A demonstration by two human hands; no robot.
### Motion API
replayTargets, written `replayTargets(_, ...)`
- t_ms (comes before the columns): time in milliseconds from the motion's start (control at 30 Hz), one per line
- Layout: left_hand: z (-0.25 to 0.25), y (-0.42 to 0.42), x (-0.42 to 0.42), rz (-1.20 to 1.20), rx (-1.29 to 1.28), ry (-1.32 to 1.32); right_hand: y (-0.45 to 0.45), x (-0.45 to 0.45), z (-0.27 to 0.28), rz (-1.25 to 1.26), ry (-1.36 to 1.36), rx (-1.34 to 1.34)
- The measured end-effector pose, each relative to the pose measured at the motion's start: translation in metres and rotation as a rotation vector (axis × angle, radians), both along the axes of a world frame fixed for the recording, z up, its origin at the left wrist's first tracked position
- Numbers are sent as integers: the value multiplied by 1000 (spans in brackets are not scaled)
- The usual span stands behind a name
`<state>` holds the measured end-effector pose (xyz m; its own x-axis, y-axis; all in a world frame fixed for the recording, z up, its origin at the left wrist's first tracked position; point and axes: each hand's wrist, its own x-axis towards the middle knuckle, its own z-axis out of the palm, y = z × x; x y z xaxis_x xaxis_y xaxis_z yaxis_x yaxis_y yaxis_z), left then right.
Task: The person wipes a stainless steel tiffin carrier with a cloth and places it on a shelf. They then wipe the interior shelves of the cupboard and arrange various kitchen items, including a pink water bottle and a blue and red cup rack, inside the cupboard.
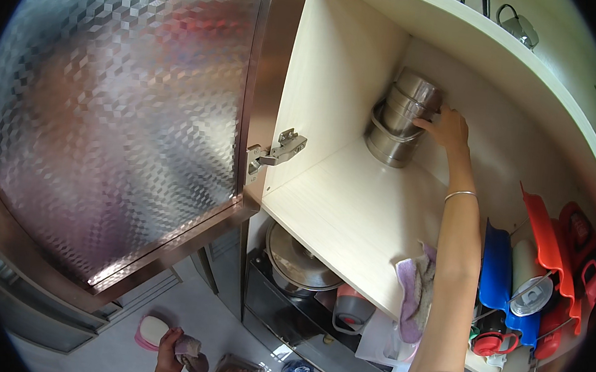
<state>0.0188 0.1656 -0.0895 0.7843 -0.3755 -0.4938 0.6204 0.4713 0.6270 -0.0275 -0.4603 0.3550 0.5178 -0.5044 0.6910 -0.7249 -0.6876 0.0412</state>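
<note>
My right hand (451,127) reaches deep into an open cabinet and grips the side of a stainless-steel stacked food carrier (402,118). The thumb lies across its upper part; the other fingers are partly hidden. This carrier stands near the back left corner of the pale cabinet shelf (349,206). Low in the picture, my left hand (171,346) holds a bunched purple-grey cloth (190,353). A second purple-grey cloth (415,297) hangs over the shelf's front edge, beside my right forearm.
The patterned-glass cabinet door (123,117) swings open at left on a metal hinge (282,150). Bottles fill blue (497,267) and red (553,245) racks at right. Below are a lidded steel pot (299,260), a red-grey container (352,308) and a pink-white object (152,331).
</note>
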Motion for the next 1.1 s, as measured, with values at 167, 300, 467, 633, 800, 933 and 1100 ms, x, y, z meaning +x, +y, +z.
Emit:
replayTargets(167, 7, 0, 2, 23, 29, 5, -1, 9, 11, -97, 132, 229)
replayTargets(300, -3, 5, 7, 8, 6, 24, -27, 13, 0, 74, -92, 228)
replayTargets(467, -5, 4, 10, 19, -12, 18, -53, 42, -18, 88, -285, 61)
replayTargets(633, 0, 7, 6, 77, 4, 67, -31, 43, 1, 94, -234, 448)
replayTargets(800, -1, 16, 3, 25, -27, 12, -44, 38, -4, 106, -313, 411)
replayTargets(933, -4, 26, 3, 23, -52, 14, -34, 48, -8, 26, -360, 407)
replayTargets(1100, -7, 26, 2, 47, -88, 23, -32, 39, -10, 77, -449, 475)
